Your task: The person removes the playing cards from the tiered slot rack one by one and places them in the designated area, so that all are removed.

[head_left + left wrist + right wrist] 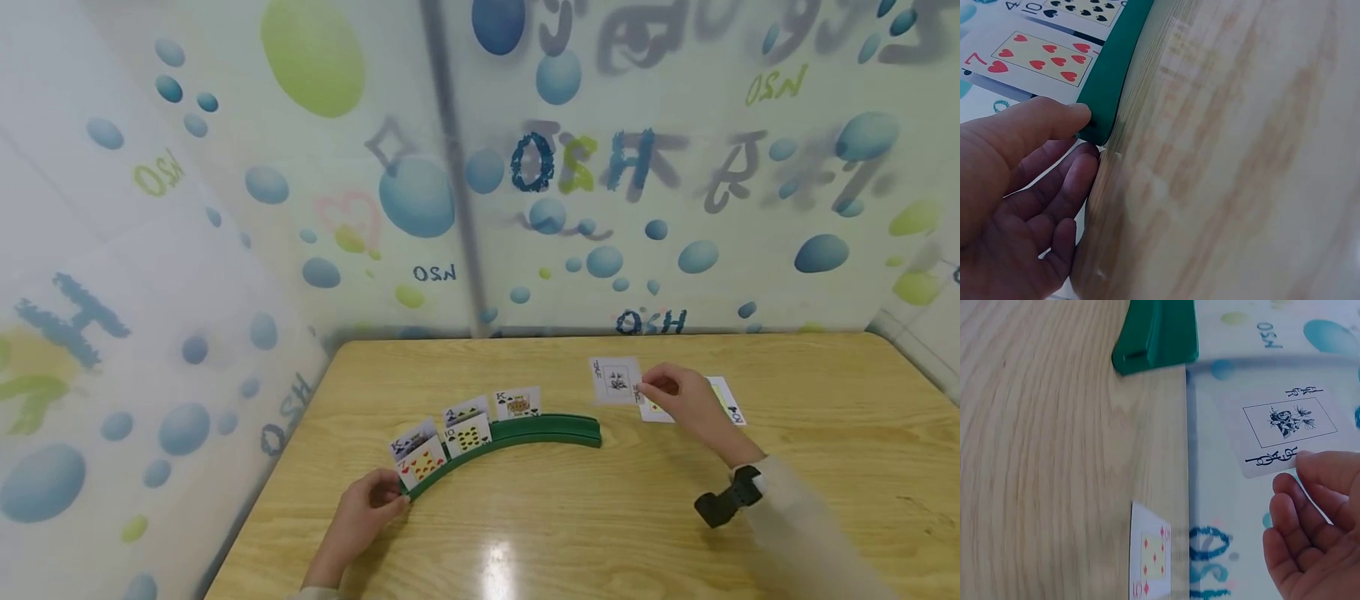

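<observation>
My left hand (366, 510) pinches the near left end of a curved green card holder (551, 427), thumb on top in the left wrist view. Standing in the holder are a seven of hearts (1041, 59), a ten of spades (468, 435), a four (465, 411) partly behind it and two kings, one a front-left king (412, 439), the other a king (517, 404) further right. Over the table, my right hand (686, 404) pinches a black-and-white joker card (1291, 425) by its corner, between thumb and index finger.
Face-up on the wooden table (547, 517) beneath my right hand lies a card (726, 398), partly covered by the hand. A five of diamonds (1152, 559) shows in the right wrist view. Patterned curtains (480, 283) stand behind the table's far edge and along its left.
</observation>
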Tool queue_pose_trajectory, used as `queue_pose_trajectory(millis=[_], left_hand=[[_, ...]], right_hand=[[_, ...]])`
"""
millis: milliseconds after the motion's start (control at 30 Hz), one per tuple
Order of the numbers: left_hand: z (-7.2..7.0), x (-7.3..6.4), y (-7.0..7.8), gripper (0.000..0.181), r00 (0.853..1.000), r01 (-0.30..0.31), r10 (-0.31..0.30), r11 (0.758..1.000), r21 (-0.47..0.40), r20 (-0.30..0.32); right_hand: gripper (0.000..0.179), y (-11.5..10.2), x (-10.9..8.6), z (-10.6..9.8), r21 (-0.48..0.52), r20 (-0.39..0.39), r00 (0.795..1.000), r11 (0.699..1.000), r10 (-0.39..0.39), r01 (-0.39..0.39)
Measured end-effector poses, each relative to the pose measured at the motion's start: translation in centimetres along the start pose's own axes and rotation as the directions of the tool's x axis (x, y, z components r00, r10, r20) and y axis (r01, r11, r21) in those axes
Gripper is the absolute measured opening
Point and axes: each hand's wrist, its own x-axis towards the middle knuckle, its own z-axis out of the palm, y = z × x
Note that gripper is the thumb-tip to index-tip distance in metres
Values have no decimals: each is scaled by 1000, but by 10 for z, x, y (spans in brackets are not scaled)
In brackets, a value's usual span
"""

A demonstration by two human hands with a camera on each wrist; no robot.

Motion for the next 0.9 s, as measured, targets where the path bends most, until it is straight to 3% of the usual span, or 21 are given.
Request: queue_pose_trajectory(millis=[467, 733, 900], left_hand=[[0, 3, -5, 25, 1000, 14, -14, 1000, 10, 8], [0, 2, -1, 24, 1000, 5, -5, 1000, 12, 8], [0, 1, -1, 25, 1000, 16, -17, 1000, 24, 6]], right_hand=[[32, 32, -22, -51, -108, -82, 994, 991, 66, -75], [33, 54, -35, -75, -169, -135, 986, 978, 99, -122], [39, 87, -33, -85, -185, -180, 978, 973, 104, -138]])
